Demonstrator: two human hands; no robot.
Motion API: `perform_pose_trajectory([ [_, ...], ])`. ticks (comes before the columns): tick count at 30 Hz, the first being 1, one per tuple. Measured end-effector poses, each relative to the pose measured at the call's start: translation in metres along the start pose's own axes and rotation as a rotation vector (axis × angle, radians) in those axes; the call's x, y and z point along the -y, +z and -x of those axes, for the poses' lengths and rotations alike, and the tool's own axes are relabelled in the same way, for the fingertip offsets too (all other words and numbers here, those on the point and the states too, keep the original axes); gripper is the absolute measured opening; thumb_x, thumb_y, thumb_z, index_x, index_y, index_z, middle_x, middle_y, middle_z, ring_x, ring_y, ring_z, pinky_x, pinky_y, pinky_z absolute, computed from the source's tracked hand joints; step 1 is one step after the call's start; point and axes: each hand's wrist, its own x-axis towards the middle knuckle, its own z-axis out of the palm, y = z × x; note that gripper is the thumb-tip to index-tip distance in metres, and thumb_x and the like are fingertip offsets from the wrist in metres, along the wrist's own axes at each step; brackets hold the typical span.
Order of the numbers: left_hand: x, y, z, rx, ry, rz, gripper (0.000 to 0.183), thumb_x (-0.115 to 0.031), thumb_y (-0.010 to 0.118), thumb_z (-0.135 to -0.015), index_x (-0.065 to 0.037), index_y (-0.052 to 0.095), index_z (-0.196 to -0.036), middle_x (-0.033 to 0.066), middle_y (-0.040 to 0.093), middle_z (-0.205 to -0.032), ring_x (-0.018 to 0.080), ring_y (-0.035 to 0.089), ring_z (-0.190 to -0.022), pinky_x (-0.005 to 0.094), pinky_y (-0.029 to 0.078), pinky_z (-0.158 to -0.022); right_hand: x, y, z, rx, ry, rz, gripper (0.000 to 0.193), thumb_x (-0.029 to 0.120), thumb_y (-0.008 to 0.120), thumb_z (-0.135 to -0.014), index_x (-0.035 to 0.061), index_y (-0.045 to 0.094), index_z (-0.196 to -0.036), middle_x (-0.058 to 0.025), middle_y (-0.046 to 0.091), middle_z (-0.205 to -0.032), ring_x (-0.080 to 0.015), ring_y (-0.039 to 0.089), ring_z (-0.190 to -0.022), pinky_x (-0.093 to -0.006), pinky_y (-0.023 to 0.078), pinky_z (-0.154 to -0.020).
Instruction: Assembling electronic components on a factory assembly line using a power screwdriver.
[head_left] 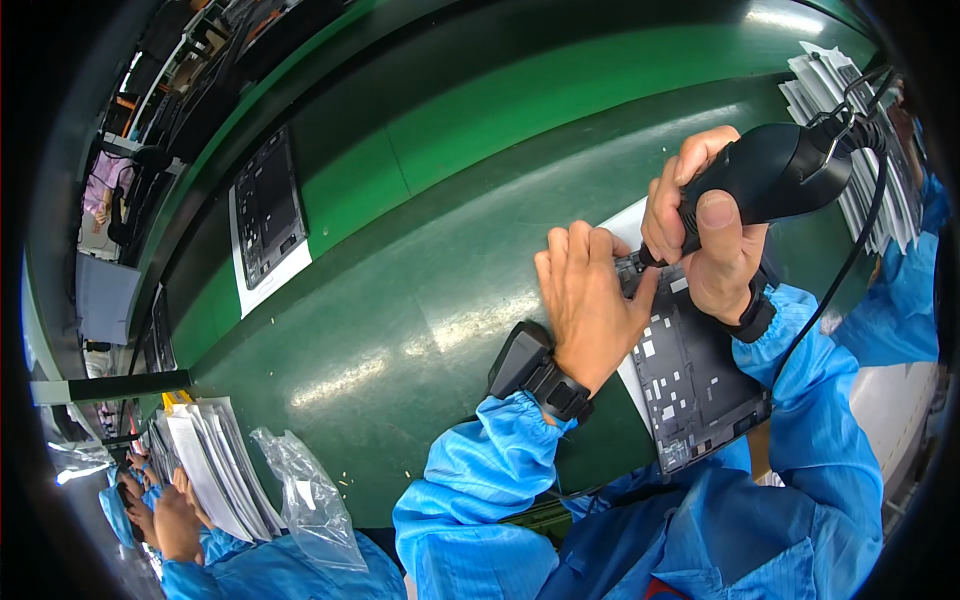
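Note:
A black electric screwdriver (765, 175) is gripped in my right hand (715, 235), its tip pointing down at the far edge of a black flat device casing (700, 375). Small white patches dot the casing, which lies on white paper (632, 385) at the table's near edge. My left hand (590, 305) holds the casing's far left corner, thumb on its surface and fingers bent over the corner. Thumb and forefinger sit close to the screwdriver tip. Whatever is under the tip is hidden by my fingers.
Another black casing (270, 210) lies on white paper across the green table (450, 270). Stacks of paper sheets stand at the far right (830, 140) and near left (215, 470), beside a clear plastic bag (315, 500). The screwdriver's cord (850, 260) hangs past my right arm. Blue-sleeved people sit on both sides.

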Motion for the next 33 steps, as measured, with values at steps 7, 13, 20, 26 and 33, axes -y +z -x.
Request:
perform_pose_trajectory([
  [7, 0.000, 0.000, 0.000, 0.011, -0.010, 0.005, 0.035, -0.018, 0.088, -0.070, -0.009, 0.059, -0.089, 0.0063, 0.055, -0.094, 0.0294, 0.050, -0.094, 0.0417, 0.035, -0.079, -0.001, 0.002, 0.001, 0.011, -0.032, 0.022, 0.032, 0.026, 0.064, -0.102, -0.0010, 0.051, -0.114, -0.0021, 0.056, -0.065, -0.0057, 0.046, -0.051, -0.0229, 0.037, -0.046],
  [13, 0.000, 0.002, 0.001, 0.013, -0.016, 0.003, 0.035, -0.017, 0.087, -0.070, -0.009, 0.059, -0.089, 0.0066, 0.055, -0.094, 0.0299, 0.050, -0.094, 0.0420, 0.035, -0.080, 0.001, 0.005, 0.001, -0.030, -0.024, 0.088, 0.030, 0.025, 0.064, -0.102, -0.0010, 0.052, -0.110, -0.0019, 0.055, -0.066, -0.0055, 0.046, -0.051, -0.0228, 0.038, -0.048],
  [20, 0.001, 0.002, 0.001, 0.000, -0.005, 0.008, 0.035, -0.017, 0.086, -0.070, -0.008, 0.059, -0.090, 0.0067, 0.054, -0.094, 0.0297, 0.049, -0.094, 0.0425, 0.035, -0.080, -0.002, 0.004, 0.003, 0.021, -0.010, 0.026, 0.030, 0.025, 0.066, -0.101, -0.0004, 0.052, -0.106, -0.0019, 0.053, -0.065, -0.0058, 0.044, -0.050, -0.0231, 0.037, -0.047],
  [26, 0.001, 0.000, 0.001, 0.003, -0.009, 0.011, 0.035, -0.017, 0.086, -0.070, -0.008, 0.059, -0.090, 0.0066, 0.054, -0.094, 0.0297, 0.049, -0.094, 0.0426, 0.035, -0.080, 0.004, 0.008, 0.001, 0.058, 0.025, 0.187, 0.047, 0.049, 0.061, -0.101, 0.0057, 0.044, -0.106, -0.0022, 0.047, -0.064, -0.0075, 0.038, -0.047, -0.0239, 0.033, -0.044],
  [33, 0.000, 0.000, 0.002, 0.027, -0.009, 0.004, 0.035, -0.016, 0.084, -0.071, -0.006, 0.058, -0.092, 0.0098, 0.052, -0.096, 0.0314, 0.049, -0.096, 0.0426, 0.035, -0.081, 0.002, 0.007, 0.002, 0.049, 0.025, 0.183, 0.046, 0.047, 0.061, -0.102, 0.0056, 0.043, -0.110, -0.0025, 0.047, -0.065, -0.0077, 0.038, -0.048, -0.0238, 0.034, -0.044],
])
